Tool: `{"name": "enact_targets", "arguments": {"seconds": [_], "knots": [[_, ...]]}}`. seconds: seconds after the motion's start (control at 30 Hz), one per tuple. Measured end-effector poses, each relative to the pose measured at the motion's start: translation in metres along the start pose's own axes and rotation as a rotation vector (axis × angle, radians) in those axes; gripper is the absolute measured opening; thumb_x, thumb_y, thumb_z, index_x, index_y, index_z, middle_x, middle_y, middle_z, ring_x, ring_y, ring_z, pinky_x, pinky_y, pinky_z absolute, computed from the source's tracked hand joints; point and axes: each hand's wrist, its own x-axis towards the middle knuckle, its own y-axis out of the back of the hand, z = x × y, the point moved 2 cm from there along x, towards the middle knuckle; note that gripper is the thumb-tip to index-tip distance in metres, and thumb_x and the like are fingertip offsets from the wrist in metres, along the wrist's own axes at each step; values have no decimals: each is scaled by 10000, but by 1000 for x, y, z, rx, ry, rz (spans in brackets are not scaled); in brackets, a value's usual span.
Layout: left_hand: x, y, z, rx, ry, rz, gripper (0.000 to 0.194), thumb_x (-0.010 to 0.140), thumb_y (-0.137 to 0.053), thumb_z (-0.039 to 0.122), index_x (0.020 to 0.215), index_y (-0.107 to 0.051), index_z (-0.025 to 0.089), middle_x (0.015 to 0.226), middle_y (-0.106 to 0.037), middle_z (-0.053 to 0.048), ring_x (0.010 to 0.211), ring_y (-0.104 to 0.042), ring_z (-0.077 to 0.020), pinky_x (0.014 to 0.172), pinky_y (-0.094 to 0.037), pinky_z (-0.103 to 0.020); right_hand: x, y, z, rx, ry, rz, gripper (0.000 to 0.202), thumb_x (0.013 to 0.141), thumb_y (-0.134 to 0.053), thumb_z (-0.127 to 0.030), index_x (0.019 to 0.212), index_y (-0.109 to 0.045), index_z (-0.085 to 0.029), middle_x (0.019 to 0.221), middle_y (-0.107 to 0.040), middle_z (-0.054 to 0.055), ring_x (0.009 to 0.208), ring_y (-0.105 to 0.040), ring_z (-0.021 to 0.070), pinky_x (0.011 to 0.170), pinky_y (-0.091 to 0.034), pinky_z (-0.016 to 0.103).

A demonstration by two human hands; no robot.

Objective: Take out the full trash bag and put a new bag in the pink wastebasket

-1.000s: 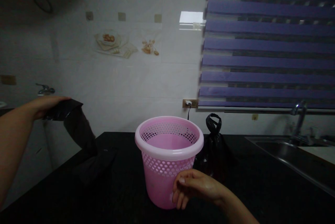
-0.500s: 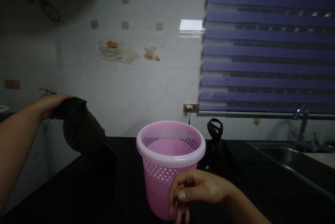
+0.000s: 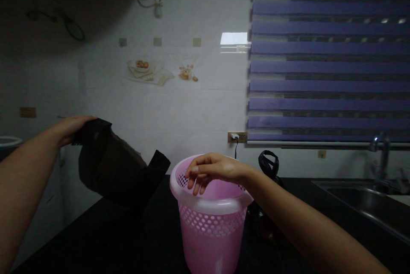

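At the left, my left hand [image 3: 72,129] grips the top edge of a black plastic bag [image 3: 112,167], which hangs spread out with one corner sticking up on its right. My right hand [image 3: 209,171] is over the rim of a pink basket [image 3: 211,240], its fingers apart and slightly bent, with nothing in them. The basket stands upright on the dark counter, and its upper band is perforated. Behind it, partly hidden by my right forearm, is a knotted black bag [image 3: 269,163].
A metal sink [image 3: 361,197] with a faucet [image 3: 382,158] is at the right. On the tiled wall is a socket [image 3: 237,137] with a plug and cord. A purple striped blind [image 3: 329,65] covers the upper right.
My right hand has risen from the basket's front to above its rim. The black bag's right corner has swung up while my left hand keeps its hold. The view has shifted slightly.
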Motion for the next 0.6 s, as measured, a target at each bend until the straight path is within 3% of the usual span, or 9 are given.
{"name": "enact_targets", "arguments": {"seconds": [0.1,0.27,0.4,0.47,0.6], "knots": [[-1,-1,4,-111,116,-35,103,720,-609,251,682,-573,163,460,-606,0,363,-551,-160,364,-454,-241,20,12,-4,-98,-63,85,167,884,-577,-270,871,-561,-104,787,-659,52,674,-638,93,678,-505,238],[1,0,14,-147,91,-9,109,751,-609,234,675,-563,170,446,-594,14,345,-538,-151,345,-436,-223,47,26,-2,-276,-203,181,134,888,-570,-223,888,-524,-97,742,-625,32,617,-615,90,643,-506,239],[0,-1,20,-128,83,8,115,755,-610,236,671,-559,175,453,-586,12,344,-527,-150,339,-432,-226,66,30,3,-316,-267,256,545,810,-685,-280,1245,-431,-68,818,-618,41,634,-612,106,627,-508,250],[-2,-2,23,-109,78,34,117,745,-615,239,668,-552,178,452,-574,15,340,-513,-145,333,-422,-223,74,29,5,-311,-256,241,691,773,-722,-299,1325,-372,-74,878,-612,54,665,-610,112,634,-512,258],[-8,-5,29,-64,29,46,107,725,-600,245,661,-545,179,461,-562,16,354,-509,-143,347,-430,-229,89,27,6,-297,-213,173,605,750,-739,-298,1240,-468,-70,868,-594,44,663,-603,110,635,-508,255]]}}
